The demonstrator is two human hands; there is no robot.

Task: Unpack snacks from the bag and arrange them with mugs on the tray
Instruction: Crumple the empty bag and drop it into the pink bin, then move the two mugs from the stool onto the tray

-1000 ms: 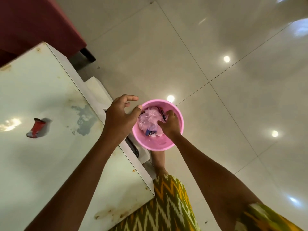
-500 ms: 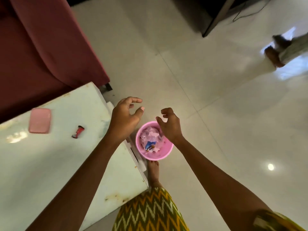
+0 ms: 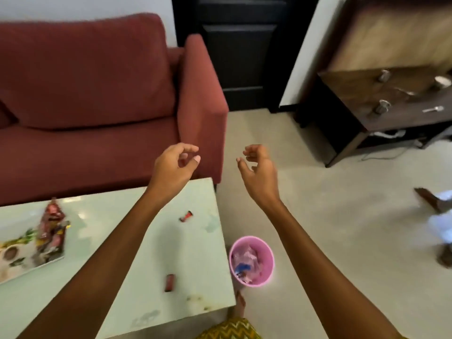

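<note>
My left hand (image 3: 175,167) hovers above the far right corner of the pale green table (image 3: 146,302), fingers loosely curled and holding nothing. My right hand (image 3: 258,167) is raised over the floor beside it, also empty with fingers apart. A patterned tray (image 3: 17,263) lies at the table's left edge with red snack packets (image 3: 52,228) piled on it. Two small red wrapped snacks lie loose on the table, one (image 3: 186,216) near the far side and one (image 3: 170,282) nearer me. No mugs show clearly.
A pink bin (image 3: 252,261) holding crumpled plastic and wrappers stands on the floor off the table's right edge, beside my bare foot (image 3: 238,305). A maroon sofa (image 3: 97,94) stands behind the table. A dark wooden side table (image 3: 381,104) with metal items is at right. Someone's feet (image 3: 437,216) are at far right.
Both hands lifted away from the pink bin and rose to chest height. My view tilted up, bringing the sofa, tray and side table into sight.
</note>
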